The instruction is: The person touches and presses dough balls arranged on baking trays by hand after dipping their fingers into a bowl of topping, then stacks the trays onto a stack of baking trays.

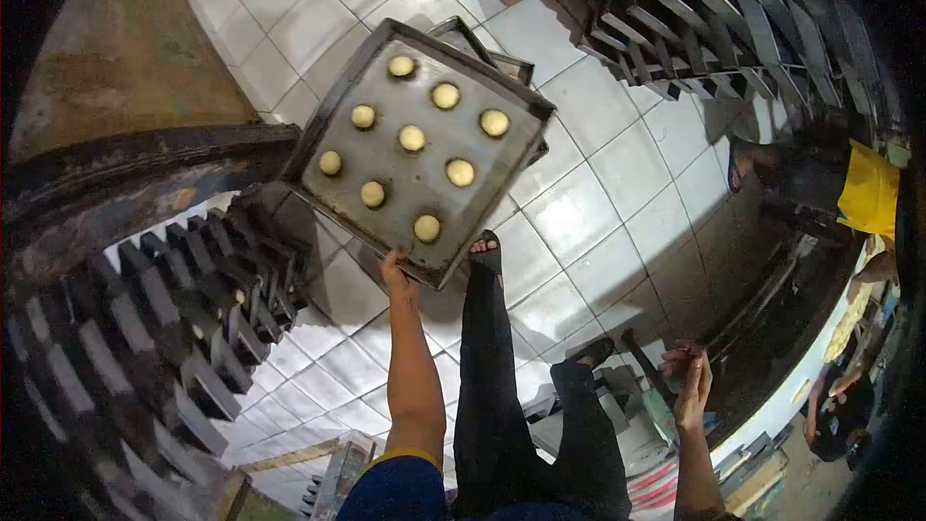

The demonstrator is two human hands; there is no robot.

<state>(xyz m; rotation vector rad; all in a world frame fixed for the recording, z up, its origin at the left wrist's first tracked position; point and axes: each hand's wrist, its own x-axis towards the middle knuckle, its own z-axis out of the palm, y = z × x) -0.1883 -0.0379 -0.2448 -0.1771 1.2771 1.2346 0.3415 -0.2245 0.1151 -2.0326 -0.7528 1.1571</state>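
Note:
A square metal tray bears several round pale dough balls, set apart from each other. My left hand grips the tray's near edge, its fingers at the rim. Under the tray's far right side, parts of other dark trays show. My right hand is away from the tray at the lower right, raised, with fingers apart and nothing in it.
Racks of stacked trays stand at the left and upper right. My feet are on white floor tiles. At the right are a yellow cloth, a long counter and other people.

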